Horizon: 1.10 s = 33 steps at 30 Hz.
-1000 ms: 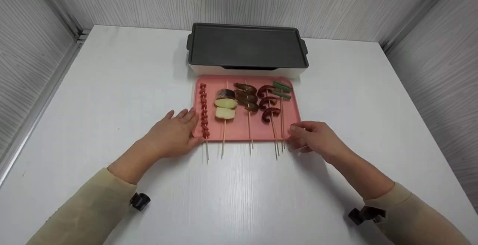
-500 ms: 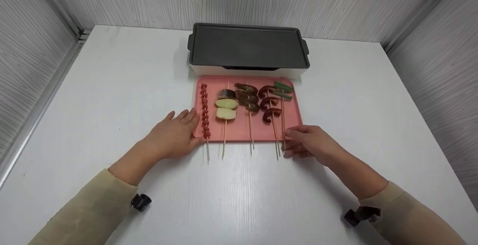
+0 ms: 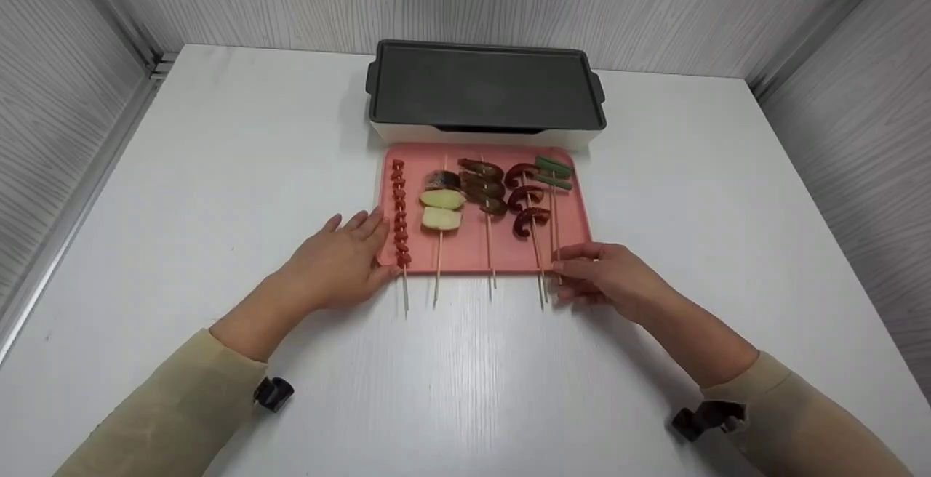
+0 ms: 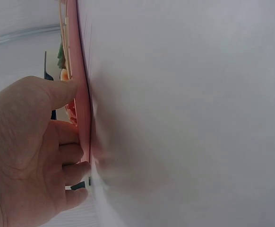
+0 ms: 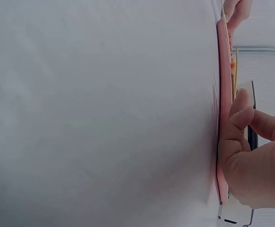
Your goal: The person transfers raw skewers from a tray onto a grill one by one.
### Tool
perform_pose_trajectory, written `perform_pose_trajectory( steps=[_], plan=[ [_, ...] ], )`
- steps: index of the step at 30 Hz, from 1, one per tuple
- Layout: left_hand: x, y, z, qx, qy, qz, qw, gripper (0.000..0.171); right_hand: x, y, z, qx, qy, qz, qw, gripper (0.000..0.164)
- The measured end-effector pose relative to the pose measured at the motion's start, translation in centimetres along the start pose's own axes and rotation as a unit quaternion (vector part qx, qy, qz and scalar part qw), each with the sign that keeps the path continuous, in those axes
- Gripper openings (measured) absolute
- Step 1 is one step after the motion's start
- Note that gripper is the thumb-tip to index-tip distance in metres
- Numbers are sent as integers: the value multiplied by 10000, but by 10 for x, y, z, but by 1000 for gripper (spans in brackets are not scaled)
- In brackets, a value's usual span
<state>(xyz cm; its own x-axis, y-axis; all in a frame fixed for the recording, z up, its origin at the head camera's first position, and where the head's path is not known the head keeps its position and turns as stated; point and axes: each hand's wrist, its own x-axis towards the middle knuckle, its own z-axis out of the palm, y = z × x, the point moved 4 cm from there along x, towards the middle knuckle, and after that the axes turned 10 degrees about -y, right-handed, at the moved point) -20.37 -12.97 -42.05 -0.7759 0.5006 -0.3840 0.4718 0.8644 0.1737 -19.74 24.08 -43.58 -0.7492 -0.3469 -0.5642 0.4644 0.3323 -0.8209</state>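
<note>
A pink tray (image 3: 465, 259) holds several skewers, their sticks jutting over its front edge. My left hand (image 3: 338, 262) rests at its left edge, fingers fairly straight, thumb at the front corner near the skewer of small red pieces (image 3: 401, 215). In the left wrist view, the thumb and fingers of the left hand (image 4: 33, 151) lie against the tray wall. At the front right corner my right hand (image 3: 614, 277) pinches the stick of the skewer with green pieces (image 3: 553, 166). In the right wrist view, the fingers of the right hand (image 5: 251, 151) are bent; the pinch is partly hidden.
Behind the tray stands a dark flat griddle (image 3: 487, 88) on a white base. Also on the tray are a skewer with pale slices (image 3: 441, 219), one with brown pieces (image 3: 481, 187) and one with dark red curled pieces (image 3: 529, 219). Wood-grain panels surround the white table (image 3: 451, 390).
My right hand has moved left onto the green skewer's stick, and its thumb and finger have closed there. The green skewer has shifted slightly right. The left hand has stayed at the tray's edge.
</note>
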Motion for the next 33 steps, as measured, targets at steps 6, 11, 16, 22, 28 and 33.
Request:
perform_pose_trajectory(
  steps=[6, 11, 16, 22, 28, 33],
  plan=[
    [0, -2, 0, -3, -6, -5, 10000, 76, -3, -3, -1, -245, 115, -161, 9995, 39],
    [3, -3, 2, 32, -13, 2, 10000, 76, -10, -4, -1, -427, 230, -227, 9986, 37],
    [3, -3, 3, 25, -32, 14, 10000, 76, -24, -6, -2, -580, 206, -390, 9973, 38],
    [1, -2, 2, -11, -2, 20, 10000, 76, -46, -15, -4, -637, 230, -679, 9954, 42],
    [1, -2, 3, 1, 32, -6, 10000, 77, -49, -36, -14, -621, 519, -1122, 9904, 41],
    [1, -3, 4, 10, 31, -31, 10000, 78, -35, -61, -28, -666, 762, -1410, 9848, 36]
  ],
)
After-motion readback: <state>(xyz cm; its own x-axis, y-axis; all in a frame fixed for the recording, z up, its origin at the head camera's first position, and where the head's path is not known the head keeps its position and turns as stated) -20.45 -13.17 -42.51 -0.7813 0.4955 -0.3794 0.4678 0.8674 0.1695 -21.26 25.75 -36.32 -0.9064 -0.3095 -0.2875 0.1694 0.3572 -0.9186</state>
